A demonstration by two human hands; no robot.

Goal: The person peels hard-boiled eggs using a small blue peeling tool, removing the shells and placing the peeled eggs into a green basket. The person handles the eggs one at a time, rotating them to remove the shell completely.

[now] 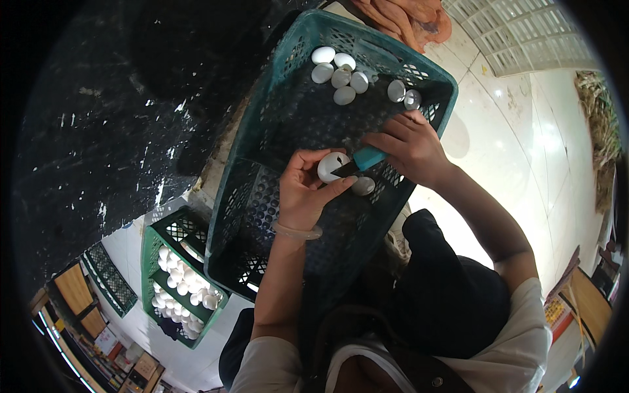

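Observation:
Over a green plastic crate (231, 172), my left hand (312, 182) holds a white egg (330, 166) between thumb and fingers. A dark crack or hole shows on the egg's shell. My right hand (410, 147) grips the teal handle of a small knife (369, 157), whose dark blade lies against the egg. Another pale egg (363, 186) is just below the knife, close to my left thumb. Several eggs (341, 77) rest in the far left part of the crate, and two more (404, 95) lie near its far right side.
A black, scuffed surface (108, 108) borders the crate on the left. At lower left a second green crate (147, 275) holds many white eggs, beside another dark green crate (108, 280). A white slatted plastic basket (521, 39) and crumpled orange-brown material (408, 19) are beyond the crate.

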